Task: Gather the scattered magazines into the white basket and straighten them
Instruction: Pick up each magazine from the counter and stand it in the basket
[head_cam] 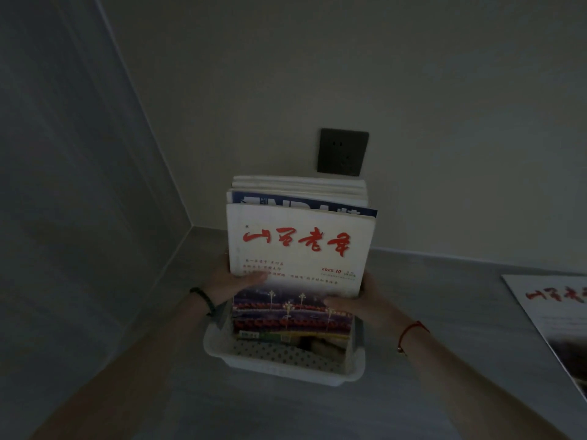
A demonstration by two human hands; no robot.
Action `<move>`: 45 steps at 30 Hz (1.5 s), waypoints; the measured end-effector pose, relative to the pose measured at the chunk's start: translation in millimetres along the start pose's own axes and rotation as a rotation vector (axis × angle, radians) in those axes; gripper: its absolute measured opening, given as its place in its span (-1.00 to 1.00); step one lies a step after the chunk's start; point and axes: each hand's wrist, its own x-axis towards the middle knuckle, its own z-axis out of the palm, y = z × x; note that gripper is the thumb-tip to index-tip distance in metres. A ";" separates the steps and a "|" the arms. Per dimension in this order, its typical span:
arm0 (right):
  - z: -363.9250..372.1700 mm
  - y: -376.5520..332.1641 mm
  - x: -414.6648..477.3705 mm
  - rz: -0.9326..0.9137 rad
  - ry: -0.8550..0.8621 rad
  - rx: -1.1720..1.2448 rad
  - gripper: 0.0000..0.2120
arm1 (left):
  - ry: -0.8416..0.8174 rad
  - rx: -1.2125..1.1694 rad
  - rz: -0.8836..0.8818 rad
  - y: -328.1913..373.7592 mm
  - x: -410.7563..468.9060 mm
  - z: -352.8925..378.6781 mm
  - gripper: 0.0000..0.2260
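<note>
In the frame centre, your left hand (235, 281) and right hand (360, 301) grip the magazines (298, 246) standing in the white basket (279, 368), fingers (254, 277) curled round them.

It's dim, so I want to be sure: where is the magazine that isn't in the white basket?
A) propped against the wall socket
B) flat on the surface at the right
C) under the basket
B: the loose magazine lies flat at the right edge, apart from the white basket, where the left hand and right hand grip the stack.
</note>
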 end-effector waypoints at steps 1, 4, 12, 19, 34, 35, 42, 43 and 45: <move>-1.1 -0.8 -0.9 -0.007 -0.003 -0.011 -0.25 | 0.000 0.005 0.014 -0.9 -0.3 -0.3 -0.60; -2.4 -1.4 -3.4 0.013 0.009 -0.006 -0.22 | 0.011 0.006 0.020 -3.8 -2.6 -0.3 -0.58; -3.6 2.7 -6.3 0.076 0.006 0.021 -0.18 | 0.089 -0.050 -0.043 -3.6 -17.2 -0.9 0.03; -7.8 8.3 -13.6 0.098 0.026 0.023 -0.20 | 0.368 -0.080 0.194 29.4 -30.8 16.8 -0.24; -217.5 53.3 -177.1 0.181 0.450 -0.096 -0.26 | -0.230 0.087 0.200 77.2 -29.2 333.9 -0.42; -237.8 62.1 -191.9 0.216 0.451 -0.116 -0.26 | -0.281 0.022 0.092 73.8 -28.0 362.0 -0.43; -329.4 132.3 -262.0 0.355 0.357 -0.303 -0.16 | -0.422 -0.086 -0.389 43.2 -30.8 511.3 -0.42; -337.1 143.5 -267.8 0.364 0.334 -0.335 -0.16 | -0.416 -0.080 -0.414 40.0 -32.6 527.2 -0.51; -348.4 163.0 -275.6 0.362 0.281 -0.435 -0.18 | -0.360 -0.087 -0.398 39.2 -34.8 552.9 -0.84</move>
